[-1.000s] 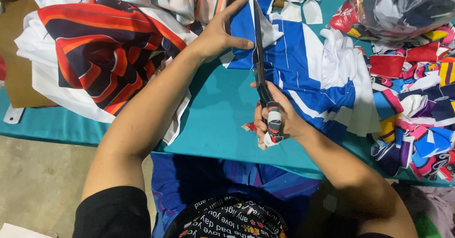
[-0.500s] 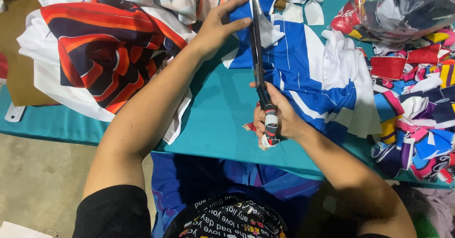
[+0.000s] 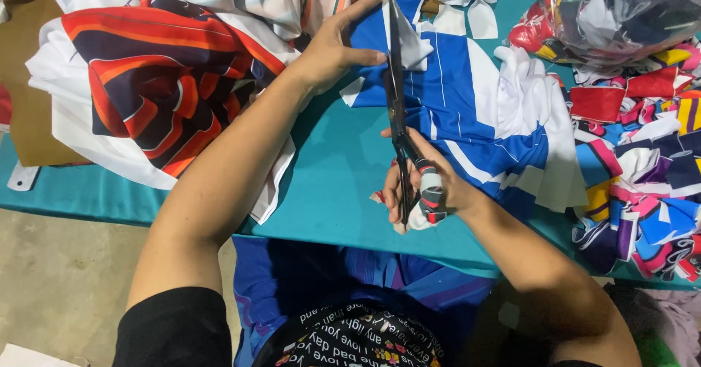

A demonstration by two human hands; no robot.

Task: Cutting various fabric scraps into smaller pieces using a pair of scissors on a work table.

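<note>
1. Right hand point(image 3: 427, 184) gripped the cloth-wrapped handles of long black scissors point(image 3: 396, 104), fingers curled tight around them; blades ran straight away from the knuckles, nearly closed.
2. Left hand point(image 3: 332, 49) lay flat on the blue-and-white striped fabric point(image 3: 467, 111), fingers spread narrow, thumb tip touching the cloth just left of the blades, index finger stretched toward the scissor tip.
3. Striped fabric sat under and to the right of the left fingertips, spreading past the right hand's knuckles over the teal table point(image 3: 336, 184).
4. Red, navy and orange striped fabric point(image 3: 153, 89) lay just left of the left wrist, partly under the forearm.
5. Pile of mixed colourful scraps point(image 3: 642, 162) lay well right of the right hand.
6. Clear plastic bag point(image 3: 628, 9) of scraps sat beyond that pile, far from both hands.
</note>
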